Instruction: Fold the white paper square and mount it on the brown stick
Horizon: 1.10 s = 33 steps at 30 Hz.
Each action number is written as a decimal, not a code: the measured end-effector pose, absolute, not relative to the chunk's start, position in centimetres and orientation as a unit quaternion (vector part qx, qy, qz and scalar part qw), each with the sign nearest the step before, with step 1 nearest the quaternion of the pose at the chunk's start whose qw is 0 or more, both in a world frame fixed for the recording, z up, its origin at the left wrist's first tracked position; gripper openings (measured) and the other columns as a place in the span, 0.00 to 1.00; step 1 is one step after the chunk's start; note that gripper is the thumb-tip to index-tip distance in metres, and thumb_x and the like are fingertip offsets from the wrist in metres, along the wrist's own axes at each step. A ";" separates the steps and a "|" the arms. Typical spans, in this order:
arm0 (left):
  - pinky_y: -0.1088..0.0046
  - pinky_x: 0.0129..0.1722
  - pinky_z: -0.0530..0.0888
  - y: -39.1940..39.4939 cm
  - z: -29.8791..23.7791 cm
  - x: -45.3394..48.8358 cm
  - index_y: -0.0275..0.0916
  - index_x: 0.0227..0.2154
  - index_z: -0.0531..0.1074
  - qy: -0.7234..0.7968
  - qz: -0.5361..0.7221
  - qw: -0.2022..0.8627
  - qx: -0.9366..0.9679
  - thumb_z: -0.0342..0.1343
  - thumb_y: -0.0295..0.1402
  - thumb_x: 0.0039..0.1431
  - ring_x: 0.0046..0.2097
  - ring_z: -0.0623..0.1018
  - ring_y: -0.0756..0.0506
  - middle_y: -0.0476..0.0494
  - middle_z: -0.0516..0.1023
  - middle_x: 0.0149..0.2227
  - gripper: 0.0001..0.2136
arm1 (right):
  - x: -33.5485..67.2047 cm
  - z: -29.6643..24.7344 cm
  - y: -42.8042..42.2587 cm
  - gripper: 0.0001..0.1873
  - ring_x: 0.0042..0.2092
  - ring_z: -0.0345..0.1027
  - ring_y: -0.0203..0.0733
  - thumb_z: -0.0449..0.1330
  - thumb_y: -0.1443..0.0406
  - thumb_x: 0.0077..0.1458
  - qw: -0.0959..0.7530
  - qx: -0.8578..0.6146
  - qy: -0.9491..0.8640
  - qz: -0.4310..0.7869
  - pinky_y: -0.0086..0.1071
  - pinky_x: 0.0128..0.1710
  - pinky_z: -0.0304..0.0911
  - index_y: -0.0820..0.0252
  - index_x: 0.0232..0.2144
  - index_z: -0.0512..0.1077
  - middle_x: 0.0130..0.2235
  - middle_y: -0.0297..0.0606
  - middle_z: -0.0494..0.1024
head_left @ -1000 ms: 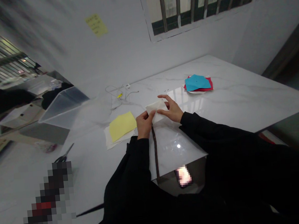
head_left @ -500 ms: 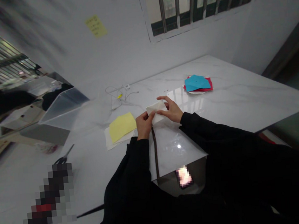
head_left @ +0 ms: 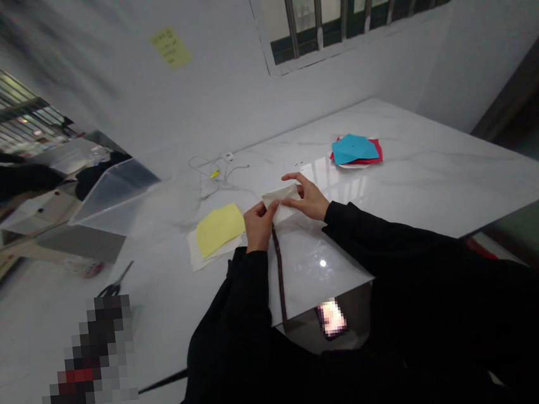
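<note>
A small white sheet (head_left: 284,214), which looks like folded paper, is held between my two hands just above the marble-patterned table (head_left: 393,196). My left hand (head_left: 258,226) pinches its left side, thumb on the near face. From the right, my right hand (head_left: 311,199) grips the opposite side with its thumb pressed near the middle and its forefinger raised over the top edge. The thumb tips almost meet. Under my left hand a dark brown strip (head_left: 280,277) runs down to the table's near edge. Left of that hand lies a yellow sheet (head_left: 219,229) on top of white sheets (head_left: 198,250).
Blue and red cut pieces (head_left: 354,149) lie stacked at the back right. A white cable (head_left: 222,181) is by the wall. Scissors (head_left: 119,281) lie at left, near a clear plastic bin (head_left: 111,192). A lit phone (head_left: 332,318) shows below the table edge.
The upper part of the white sheet has tipped down toward me, so its top edge now looks lower and flatter. Both hands keep their grip in nearly the same place.
</note>
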<state>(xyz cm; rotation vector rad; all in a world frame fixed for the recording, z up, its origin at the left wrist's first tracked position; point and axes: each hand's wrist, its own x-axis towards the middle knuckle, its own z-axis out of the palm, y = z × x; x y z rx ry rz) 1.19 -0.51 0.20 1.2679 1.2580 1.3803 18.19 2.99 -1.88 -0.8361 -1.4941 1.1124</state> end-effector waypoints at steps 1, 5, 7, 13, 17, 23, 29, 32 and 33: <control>0.67 0.38 0.76 -0.5 0.2 1.2 0.33 0.37 0.84 0.502 0.552 0.428 0.510 0.74 0.52 0.43 0.34 0.80 0.43 0.42 0.83 0.31 0.26 | 18.2 -1.9 3.0 0.34 0.34 0.74 0.42 0.69 0.60 0.51 0.523 -0.351 -0.624 0.462 0.37 0.36 0.74 0.54 0.58 0.64 0.35 0.33 0.78; 0.68 0.38 0.75 -0.5 0.2 1.1 0.33 0.38 0.84 0.502 0.549 0.428 0.514 0.73 0.52 0.44 0.35 0.80 0.42 0.43 0.83 0.32 0.27 | 18.2 -2.1 3.2 0.33 0.32 0.71 0.40 0.70 0.60 0.51 0.525 -0.346 -0.623 0.465 0.35 0.34 0.72 0.55 0.57 0.66 0.34 0.32 0.77; 0.67 0.38 0.76 -0.5 0.2 1.1 0.33 0.39 0.84 0.501 0.550 0.431 0.510 0.74 0.53 0.43 0.36 0.81 0.42 0.42 0.84 0.32 0.28 | 18.3 -2.1 3.3 0.32 0.36 0.74 0.41 0.70 0.60 0.50 0.531 -0.334 -0.622 0.470 0.36 0.38 0.73 0.56 0.56 0.68 0.38 0.35 0.79; 0.64 0.41 0.77 -0.5 0.1 1.2 0.33 0.40 0.83 0.486 0.554 0.455 0.500 0.75 0.52 0.41 0.37 0.81 0.41 0.40 0.85 0.35 0.29 | 18.4 -2.4 3.7 0.25 0.41 0.76 0.43 0.71 0.55 0.49 0.525 -0.342 -0.616 0.477 0.40 0.44 0.74 0.59 0.46 0.72 0.40 0.38 0.81; 0.64 0.41 0.77 -0.5 0.2 1.3 0.33 0.39 0.84 0.489 0.552 0.453 0.501 0.76 0.51 0.40 0.38 0.81 0.40 0.39 0.85 0.35 0.28 | 18.4 -2.4 3.7 0.25 0.39 0.75 0.42 0.73 0.54 0.47 0.528 -0.349 -0.609 0.478 0.38 0.42 0.73 0.59 0.44 0.74 0.38 0.38 0.81; 0.62 0.42 0.78 -0.5 0.0 1.3 0.33 0.41 0.84 0.491 0.550 0.459 0.496 0.75 0.50 0.41 0.39 0.82 0.39 0.38 0.85 0.35 0.28 | 18.5 -2.1 3.6 0.23 0.36 0.74 0.40 0.73 0.53 0.45 0.520 -0.360 -0.600 0.490 0.34 0.38 0.71 0.60 0.37 0.74 0.35 0.37 0.80; 0.64 0.42 0.78 -0.3 -0.3 1.3 0.33 0.40 0.84 0.484 0.549 0.466 0.498 0.75 0.49 0.41 0.39 0.82 0.40 0.40 0.85 0.36 0.27 | 18.6 -2.0 3.6 0.22 0.34 0.71 0.39 0.73 0.53 0.45 0.516 -0.369 -0.605 0.481 0.32 0.35 0.68 0.61 0.34 0.74 0.33 0.36 0.79; 0.64 0.42 0.78 -0.3 -0.4 1.3 0.33 0.40 0.84 0.487 0.549 0.460 0.500 0.75 0.50 0.41 0.40 0.82 0.40 0.40 0.85 0.36 0.28 | 18.6 -2.0 3.7 0.22 0.34 0.71 0.38 0.73 0.52 0.44 0.513 -0.372 -0.608 0.479 0.32 0.35 0.68 0.61 0.34 0.74 0.32 0.36 0.79; 0.64 0.42 0.78 -0.2 -0.4 1.3 0.33 0.40 0.84 0.490 0.548 0.457 0.501 0.75 0.50 0.41 0.40 0.82 0.40 0.39 0.85 0.35 0.28 | 18.6 -2.0 3.7 0.22 0.33 0.71 0.38 0.73 0.52 0.44 0.512 -0.373 -0.609 0.478 0.32 0.35 0.67 0.61 0.34 0.75 0.32 0.36 0.78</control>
